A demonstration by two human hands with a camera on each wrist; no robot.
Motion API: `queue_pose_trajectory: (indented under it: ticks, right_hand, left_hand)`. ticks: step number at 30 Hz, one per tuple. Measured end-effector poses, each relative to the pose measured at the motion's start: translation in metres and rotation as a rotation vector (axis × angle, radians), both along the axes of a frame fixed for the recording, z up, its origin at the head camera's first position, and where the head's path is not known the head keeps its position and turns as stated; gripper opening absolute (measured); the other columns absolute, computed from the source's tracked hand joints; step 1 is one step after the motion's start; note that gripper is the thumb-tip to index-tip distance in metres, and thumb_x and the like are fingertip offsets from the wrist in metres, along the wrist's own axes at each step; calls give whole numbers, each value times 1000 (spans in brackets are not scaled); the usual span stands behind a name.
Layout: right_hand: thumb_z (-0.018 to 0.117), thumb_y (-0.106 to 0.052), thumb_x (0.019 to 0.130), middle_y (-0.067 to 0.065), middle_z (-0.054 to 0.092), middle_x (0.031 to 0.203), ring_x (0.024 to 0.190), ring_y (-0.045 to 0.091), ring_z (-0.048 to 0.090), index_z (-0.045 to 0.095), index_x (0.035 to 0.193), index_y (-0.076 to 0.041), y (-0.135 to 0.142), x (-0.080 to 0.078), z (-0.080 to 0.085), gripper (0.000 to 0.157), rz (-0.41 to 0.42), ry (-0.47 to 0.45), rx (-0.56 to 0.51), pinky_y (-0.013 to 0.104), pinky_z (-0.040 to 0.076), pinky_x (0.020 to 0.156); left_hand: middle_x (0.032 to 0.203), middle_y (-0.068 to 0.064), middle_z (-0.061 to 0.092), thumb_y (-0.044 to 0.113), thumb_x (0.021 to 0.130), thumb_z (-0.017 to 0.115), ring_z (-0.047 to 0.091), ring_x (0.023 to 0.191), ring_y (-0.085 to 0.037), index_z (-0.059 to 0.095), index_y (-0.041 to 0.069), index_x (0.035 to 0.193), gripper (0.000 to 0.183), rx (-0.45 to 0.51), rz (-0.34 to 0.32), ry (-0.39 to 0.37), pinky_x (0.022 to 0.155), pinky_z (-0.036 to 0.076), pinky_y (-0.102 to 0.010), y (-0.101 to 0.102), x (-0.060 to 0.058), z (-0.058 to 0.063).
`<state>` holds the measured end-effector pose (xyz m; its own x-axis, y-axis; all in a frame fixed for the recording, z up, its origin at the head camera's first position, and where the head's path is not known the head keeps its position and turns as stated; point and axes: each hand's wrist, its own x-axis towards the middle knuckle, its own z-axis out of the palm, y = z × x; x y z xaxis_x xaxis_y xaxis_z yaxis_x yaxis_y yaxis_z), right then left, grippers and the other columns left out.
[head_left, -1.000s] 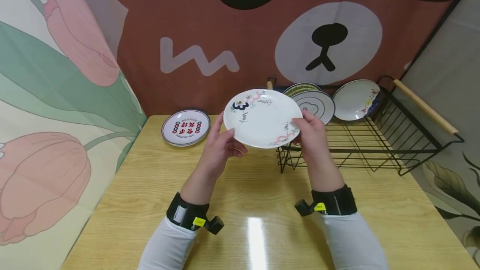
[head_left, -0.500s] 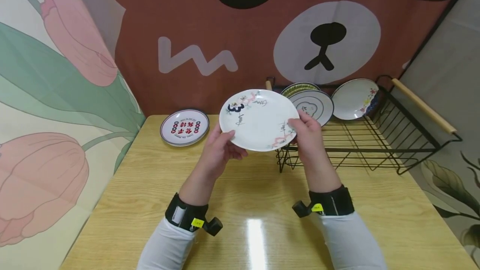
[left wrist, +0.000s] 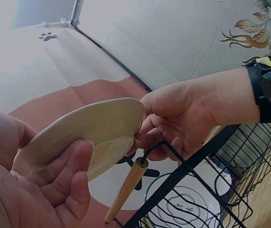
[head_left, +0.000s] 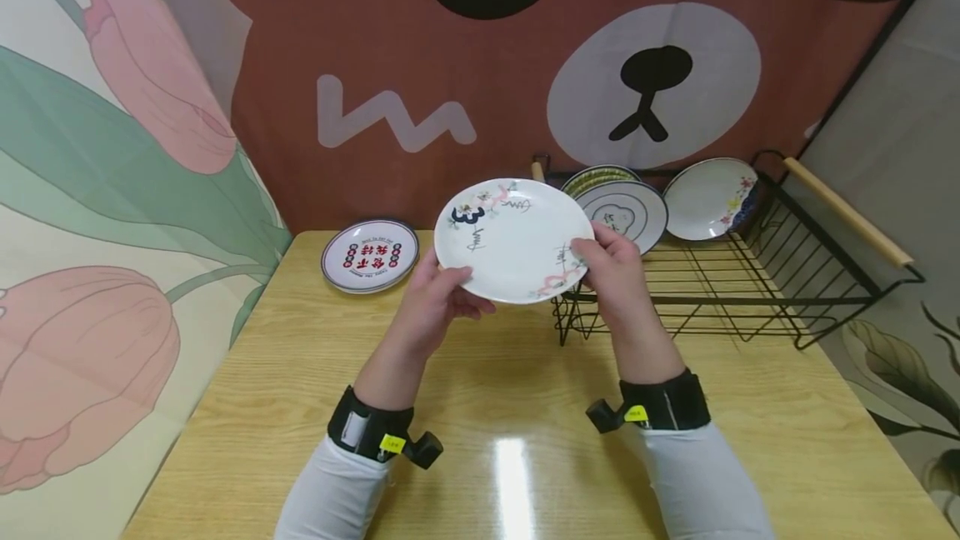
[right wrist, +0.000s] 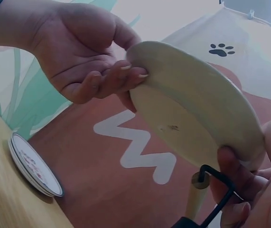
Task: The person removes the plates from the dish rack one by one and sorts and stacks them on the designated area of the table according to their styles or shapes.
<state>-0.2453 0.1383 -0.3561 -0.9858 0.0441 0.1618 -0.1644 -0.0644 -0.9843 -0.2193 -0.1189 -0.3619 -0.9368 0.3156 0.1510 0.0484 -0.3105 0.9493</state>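
Observation:
A white plate (head_left: 517, 252) with pink and dark blue floral drawings is held up above the table, tilted so its face shows in the head view. My left hand (head_left: 437, 298) pinches its left rim, thumb on top and fingers beneath. On the right rim my right hand (head_left: 618, 273) pinches in the same way. Both wrist views show the plate's pale underside (left wrist: 102, 123), with fingertips of the left hand (right wrist: 95, 61) against it. Behind the right hand, at the rack's left end, stand plates with a grey-lined design (head_left: 626, 211) and green rims (head_left: 596, 177).
A black wire dish rack (head_left: 720, 301) with wooden handles (head_left: 851, 213) stands at the right. A bowl-like plate with flowers and a blue edge (head_left: 708, 200) leans at its back. Stacked plates with red lettering (head_left: 367, 257) lie at the table's (head_left: 300, 407) back left.
Both hands have carried the plate slightly left and a little lower over the last second. The grip on it looks the same. The rack and the other plates have not moved.

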Motion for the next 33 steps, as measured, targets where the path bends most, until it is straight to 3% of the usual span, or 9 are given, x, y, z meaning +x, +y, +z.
queue_pose_trajectory:
  ticks: [6,12,16,19,23,27,33]
  right_hand:
    - [60,-15,102,-4,76,100,79,5,72,50,149,0,3,2,6,51,59,7,15,19,60,70]
    - [56,-22,105,-1,73,103,71,7,58,47,153,-6,9,13,19,51,119,-8,24,15,41,53]
    - [49,-20,107,-2,77,93,81,12,71,44,155,-3,10,22,27,50,200,6,-62,18,51,53]
    - [43,-15,109,1,80,93,85,18,77,36,156,3,9,29,30,52,298,32,-148,27,61,60]
    - [42,-14,109,4,80,103,93,20,78,28,158,5,-1,33,30,55,396,45,-210,35,64,69]
    - [46,-17,107,5,77,118,103,20,77,30,160,1,-16,32,28,57,401,18,-194,37,65,74]
    - [48,-18,106,25,51,152,124,24,66,27,162,-5,-41,28,22,61,406,-39,-142,38,63,88]
  left_hand:
    - [81,4,78,9,100,45,73,62,-13,29,15,159,62,14,52,-20,61,56,-27,-3,1,3]
    - [82,3,76,6,98,44,70,58,-14,33,11,156,59,52,110,-23,59,56,-26,-4,2,6]
    - [81,3,76,5,98,43,69,57,-12,36,11,155,57,75,153,-15,58,56,-26,-8,0,6]
    - [82,2,77,5,99,42,69,56,-12,36,12,155,57,92,181,-10,58,56,-25,-15,-3,6]
    - [85,2,77,6,101,43,67,56,-11,39,14,154,54,98,232,-3,57,56,-24,-27,-6,5]
    - [88,1,75,7,102,43,65,56,-11,41,15,152,51,101,287,-5,57,55,-24,-37,-11,3]
    - [83,0,73,7,101,43,60,55,-12,41,13,151,50,116,378,-43,55,51,-22,-47,-23,-2]
